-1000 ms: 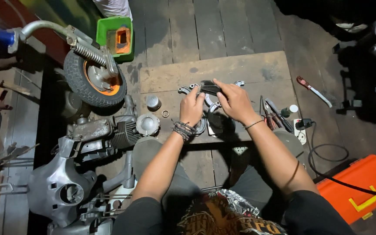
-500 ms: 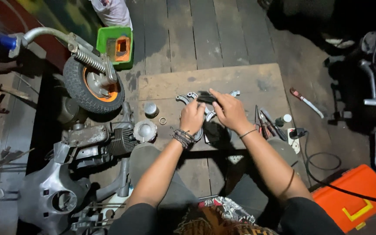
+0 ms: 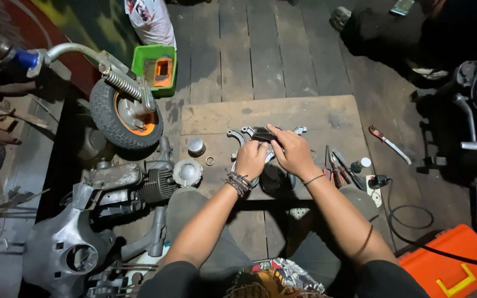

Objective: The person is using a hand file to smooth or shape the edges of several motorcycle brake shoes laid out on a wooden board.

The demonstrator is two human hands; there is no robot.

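Head view: on the wooden board [image 3: 316, 118], the grey metal engine casing [image 3: 263, 135] lies with its long axis running left to right. Both hands meet over its middle. The left hand [image 3: 251, 159] curls closed on its near edge, and the right hand [image 3: 291, 152] grips it from just right of centre.

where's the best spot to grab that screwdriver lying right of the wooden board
Probably by its reddish handle, the upper-left end of the screwdriver, coming from above. It lies flat and slanted on the dark plank floor, apart from the board and the other tools, and the thin light shaft gives less to hold.
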